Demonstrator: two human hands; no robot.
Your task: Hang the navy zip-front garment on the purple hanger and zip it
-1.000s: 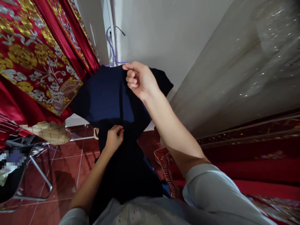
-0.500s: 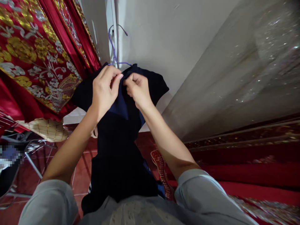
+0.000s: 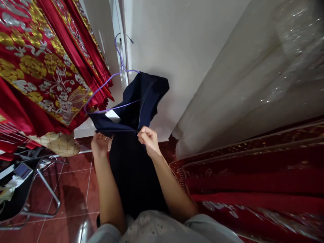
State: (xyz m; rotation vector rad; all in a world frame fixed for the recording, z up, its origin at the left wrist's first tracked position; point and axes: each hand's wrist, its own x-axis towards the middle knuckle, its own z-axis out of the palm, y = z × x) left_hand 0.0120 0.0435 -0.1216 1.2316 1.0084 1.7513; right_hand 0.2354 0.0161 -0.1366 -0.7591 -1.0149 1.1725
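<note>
A dark navy zip jacket (image 3: 136, 175) hangs in front of me on a thin purple wire hanger (image 3: 101, 87). Its right shoulder still covers the hanger's right end, while the left arm of the hanger is bare. The jacket front sags open, with a zipper line down its right edge. My left hand (image 3: 99, 145) is closed on the jacket's left edge, below the hanger's left end; its fingertips are partly hidden by the cloth. My right hand (image 3: 150, 140) pinches the jacket by the zipper at the middle of the front.
Red cloth with gold and silver embroidery (image 3: 37, 64) hangs at the left. A black chair (image 3: 25, 199) with a phone (image 3: 23, 171) on it stands at lower left on red floor tiles (image 3: 76, 182). Sheer, sparkling fabric (image 3: 227, 87) and red garments (image 3: 253, 182) hang at the right.
Both hands have moved down from the collar, my left one also outward to the left. The jacket's left side has come off the hanger and its front has opened wider.
</note>
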